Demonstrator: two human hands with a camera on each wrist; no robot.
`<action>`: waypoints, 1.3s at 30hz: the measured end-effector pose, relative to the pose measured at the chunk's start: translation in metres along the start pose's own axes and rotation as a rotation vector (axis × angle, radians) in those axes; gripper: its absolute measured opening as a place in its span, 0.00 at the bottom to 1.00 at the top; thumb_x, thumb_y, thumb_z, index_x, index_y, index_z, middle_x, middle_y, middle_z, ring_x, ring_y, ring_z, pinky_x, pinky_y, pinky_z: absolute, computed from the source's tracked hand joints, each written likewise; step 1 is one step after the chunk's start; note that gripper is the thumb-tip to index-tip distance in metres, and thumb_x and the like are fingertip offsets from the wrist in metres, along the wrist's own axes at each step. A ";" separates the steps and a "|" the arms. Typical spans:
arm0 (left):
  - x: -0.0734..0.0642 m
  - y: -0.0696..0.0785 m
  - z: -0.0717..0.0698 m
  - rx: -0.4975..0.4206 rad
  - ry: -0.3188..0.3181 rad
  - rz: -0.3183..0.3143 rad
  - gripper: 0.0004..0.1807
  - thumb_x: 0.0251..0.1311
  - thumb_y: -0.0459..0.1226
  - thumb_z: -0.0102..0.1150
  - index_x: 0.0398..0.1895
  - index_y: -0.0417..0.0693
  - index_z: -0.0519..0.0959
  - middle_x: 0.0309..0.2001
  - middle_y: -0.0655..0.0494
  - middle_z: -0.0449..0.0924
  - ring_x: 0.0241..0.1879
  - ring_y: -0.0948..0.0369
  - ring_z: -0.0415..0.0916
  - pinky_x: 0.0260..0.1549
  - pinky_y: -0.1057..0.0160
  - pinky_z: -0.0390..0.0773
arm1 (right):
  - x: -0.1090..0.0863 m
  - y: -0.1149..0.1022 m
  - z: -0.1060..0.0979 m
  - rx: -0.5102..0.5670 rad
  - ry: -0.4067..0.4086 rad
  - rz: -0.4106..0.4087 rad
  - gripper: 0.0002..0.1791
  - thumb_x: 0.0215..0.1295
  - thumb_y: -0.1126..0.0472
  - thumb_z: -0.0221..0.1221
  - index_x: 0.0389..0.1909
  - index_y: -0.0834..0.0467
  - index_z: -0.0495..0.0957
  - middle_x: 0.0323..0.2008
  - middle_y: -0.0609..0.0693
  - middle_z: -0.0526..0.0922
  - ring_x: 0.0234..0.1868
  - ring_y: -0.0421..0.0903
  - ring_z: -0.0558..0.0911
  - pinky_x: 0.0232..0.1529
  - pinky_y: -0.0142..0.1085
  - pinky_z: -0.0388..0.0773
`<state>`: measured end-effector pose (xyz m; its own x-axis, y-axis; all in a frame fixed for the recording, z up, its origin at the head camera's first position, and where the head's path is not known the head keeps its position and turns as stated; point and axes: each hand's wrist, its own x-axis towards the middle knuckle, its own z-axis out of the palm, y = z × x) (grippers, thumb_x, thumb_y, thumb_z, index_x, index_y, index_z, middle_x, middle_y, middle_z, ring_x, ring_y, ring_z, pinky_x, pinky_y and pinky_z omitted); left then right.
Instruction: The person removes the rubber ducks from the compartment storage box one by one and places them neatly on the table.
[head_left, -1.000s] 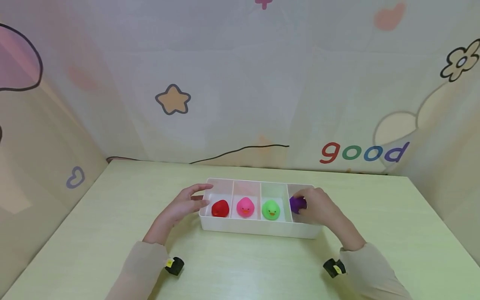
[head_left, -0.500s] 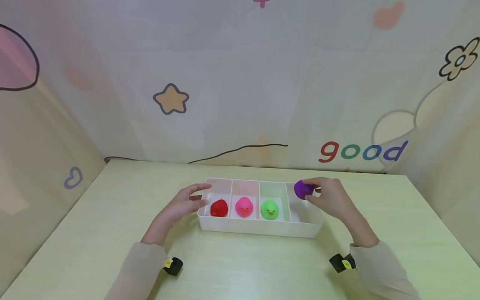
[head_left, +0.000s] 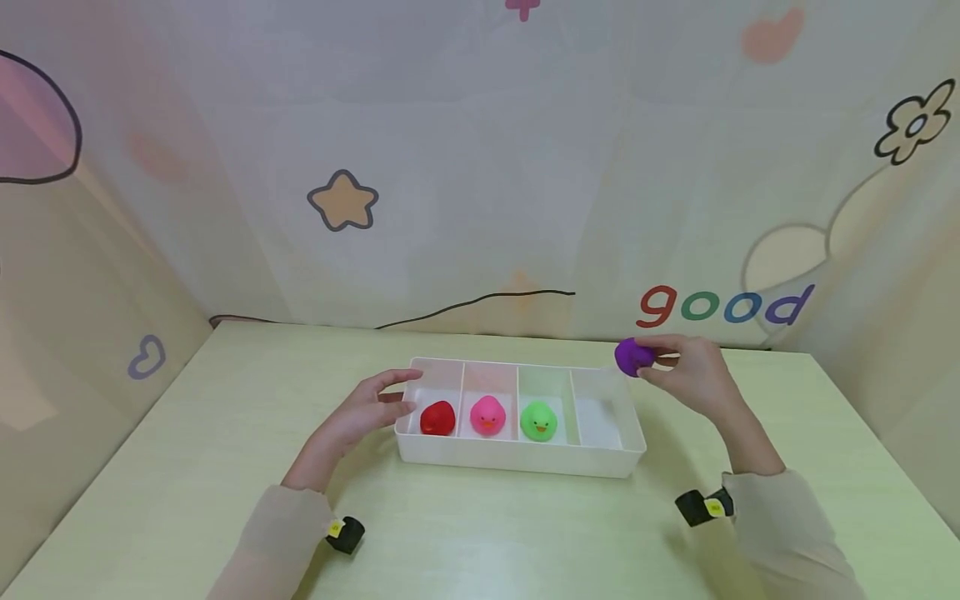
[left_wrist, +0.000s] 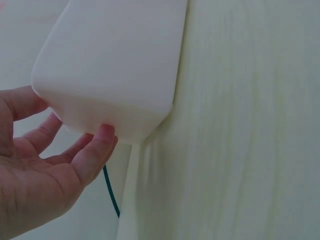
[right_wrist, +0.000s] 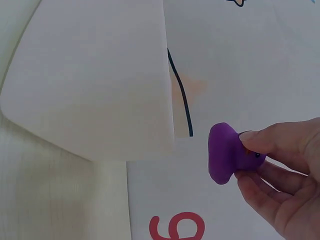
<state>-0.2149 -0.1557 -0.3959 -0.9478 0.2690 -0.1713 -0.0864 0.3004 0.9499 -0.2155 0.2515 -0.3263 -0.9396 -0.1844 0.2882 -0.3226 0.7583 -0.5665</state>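
Note:
A white divided tray [head_left: 517,460] stands on the table. A red toy [head_left: 437,418], a pink toy duck [head_left: 487,416] and a green toy duck [head_left: 538,421] sit in separate compartments; the far-right compartment holds nothing. My left hand [head_left: 371,402] touches the tray's left end, its fingers loosely bent. In the left wrist view, fingertips [left_wrist: 105,132] rest against the end wall. Above the tray's back right corner, my right hand [head_left: 693,373] pinches a purple toy duck [head_left: 633,357] between thumb and fingers. The right wrist view shows the duck's [right_wrist: 222,152] flat base facing away from the palm.
The pale wood-look table [head_left: 480,533] extends around the tray on all sides. Behind it hangs a printed cloth backdrop [head_left: 480,208], which also forms the side walls. Black wrist cameras [head_left: 346,535] sit at both cuffs.
My right hand has lifted the purple duck out of the far-right compartment and carried it up and to the right, past the rim. The left hand has stayed at the tray's left end.

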 end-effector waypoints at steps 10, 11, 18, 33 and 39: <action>0.002 0.000 -0.001 -0.007 0.002 0.006 0.26 0.60 0.33 0.53 0.62 0.49 0.65 0.64 0.46 0.57 0.61 0.43 0.60 0.52 0.48 0.69 | 0.002 0.024 -0.006 0.042 0.027 0.080 0.22 0.51 0.71 0.63 0.48 0.74 0.74 0.46 0.71 0.76 0.43 0.64 0.79 0.40 0.43 0.77; 0.002 -0.001 -0.001 -0.009 0.001 0.006 0.26 0.60 0.34 0.53 0.62 0.49 0.65 0.65 0.46 0.57 0.61 0.43 0.60 0.52 0.48 0.70 | 0.002 0.027 -0.005 0.051 0.025 0.083 0.21 0.51 0.71 0.63 0.48 0.74 0.74 0.46 0.71 0.76 0.43 0.64 0.79 0.39 0.43 0.77; -0.001 -0.007 0.000 -0.032 0.010 0.002 0.26 0.59 0.33 0.53 0.63 0.49 0.65 0.65 0.46 0.57 0.61 0.43 0.59 0.51 0.47 0.70 | 0.005 0.048 0.006 0.063 -0.014 0.142 0.22 0.52 0.69 0.63 0.48 0.72 0.74 0.46 0.70 0.75 0.45 0.64 0.78 0.40 0.45 0.78; 0.000 -0.003 -0.001 -0.035 0.003 0.027 0.26 0.59 0.32 0.53 0.62 0.47 0.65 0.64 0.45 0.58 0.61 0.42 0.59 0.51 0.48 0.71 | 0.021 0.072 0.026 0.117 -0.083 0.282 0.23 0.55 0.67 0.61 0.53 0.71 0.72 0.48 0.68 0.76 0.50 0.62 0.75 0.49 0.48 0.74; 0.001 -0.002 0.001 -0.037 0.008 0.025 0.26 0.58 0.32 0.54 0.62 0.47 0.66 0.63 0.45 0.58 0.60 0.43 0.60 0.51 0.50 0.71 | 0.024 0.081 0.033 0.121 -0.116 0.317 0.23 0.55 0.68 0.61 0.52 0.71 0.72 0.49 0.68 0.75 0.51 0.62 0.74 0.51 0.49 0.71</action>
<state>-0.2154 -0.1555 -0.3980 -0.9521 0.2688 -0.1455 -0.0740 0.2591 0.9630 -0.2679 0.2875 -0.3907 -0.9996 -0.0265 -0.0022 -0.0173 0.7110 -0.7029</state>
